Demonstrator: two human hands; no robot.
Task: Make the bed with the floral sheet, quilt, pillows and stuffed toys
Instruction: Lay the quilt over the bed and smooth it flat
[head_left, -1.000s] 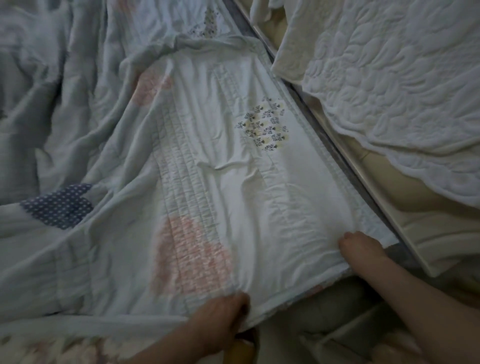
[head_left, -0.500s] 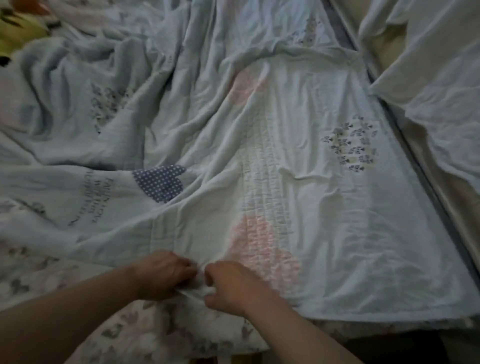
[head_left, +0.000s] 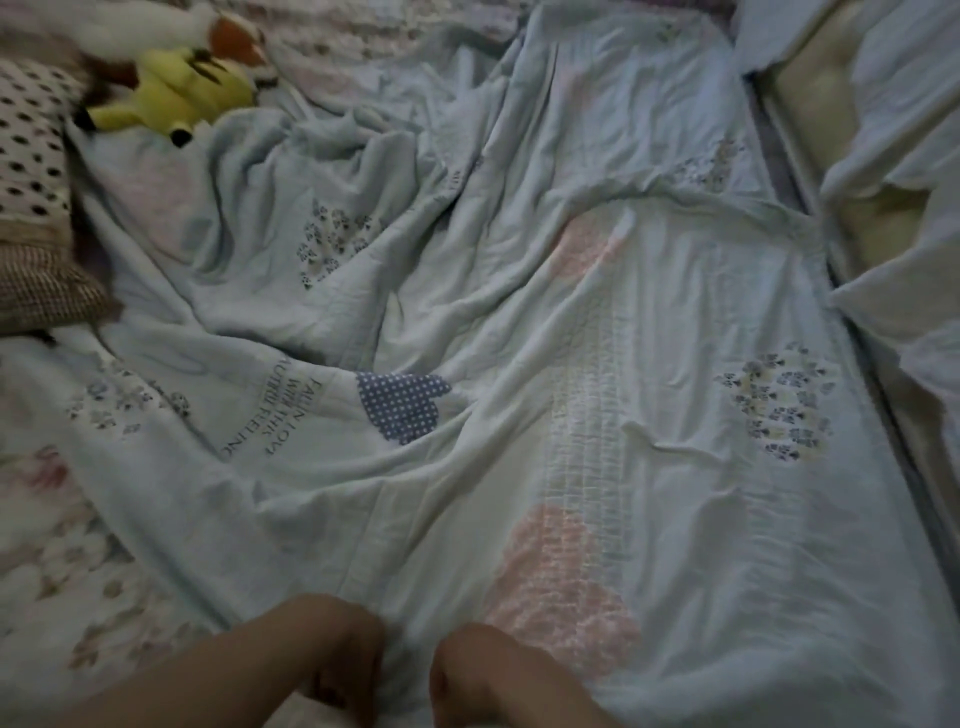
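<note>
Quilt (head_left: 519, 364) edge clamped in my grip, left hand (head_left: 332, 660) and right hand (head_left: 483, 675) side by side, bottom centre. Risk: narrow pull drags middle only, yellow toy (head_left: 176, 98) upper left may tip.

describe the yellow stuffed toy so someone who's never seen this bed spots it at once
Follow the rumpled pale blue quilt to its far left corner. There, beside the black-dotted pillow, lies the yellow stuffed toy. It alone is bright yellow, with black tips.
</note>
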